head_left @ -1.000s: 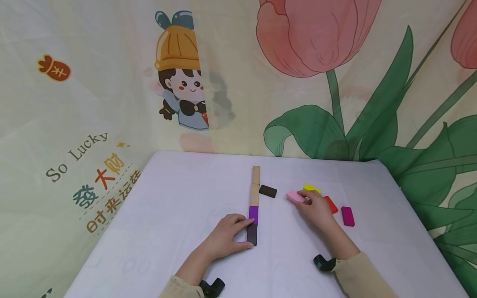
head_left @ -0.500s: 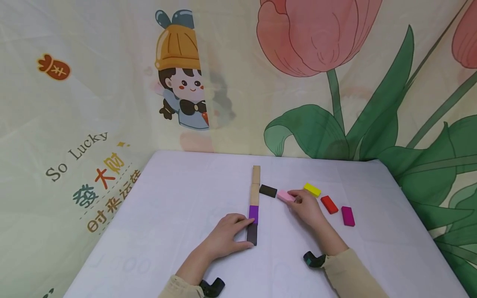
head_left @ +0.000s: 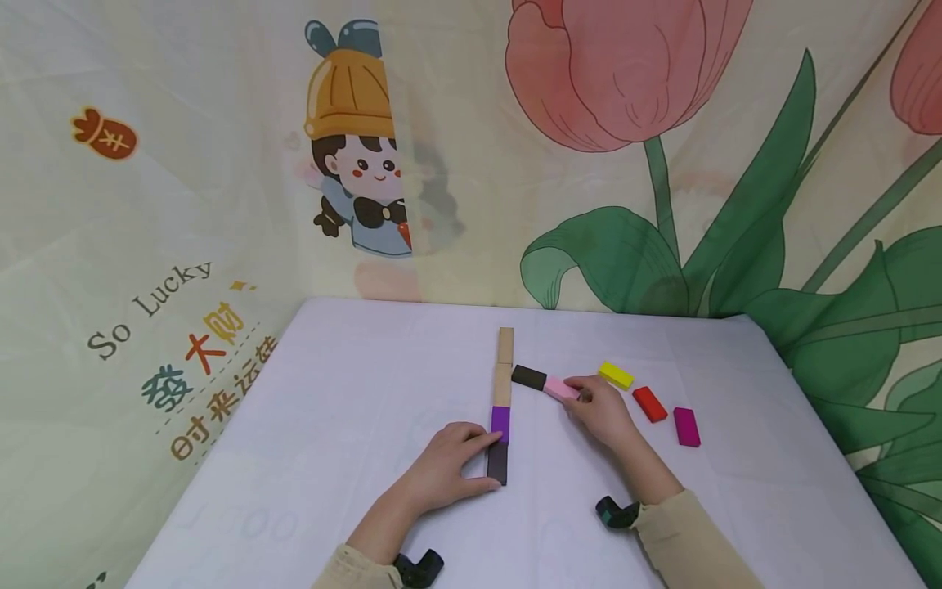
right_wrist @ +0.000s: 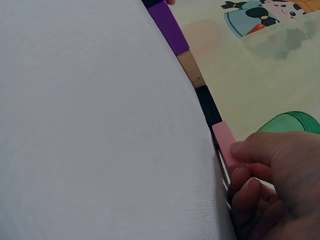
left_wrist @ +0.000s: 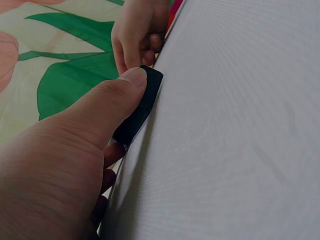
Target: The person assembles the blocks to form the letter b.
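A line of flat blocks runs away from me on the white table: two tan blocks, a purple one and a dark one nearest me. My left hand holds the dark block between thumb and fingers. My right hand pinches a pink block, whose far end touches a second dark block lying to the right of the line.
A yellow block, a red block and a magenta block lie loose to the right of my right hand. Printed fabric walls enclose the table at the back and both sides.
My right hand slid the pink block leftward from beside the yellow and red blocks until it met the loose dark block. My left hand stayed on the line's near end.
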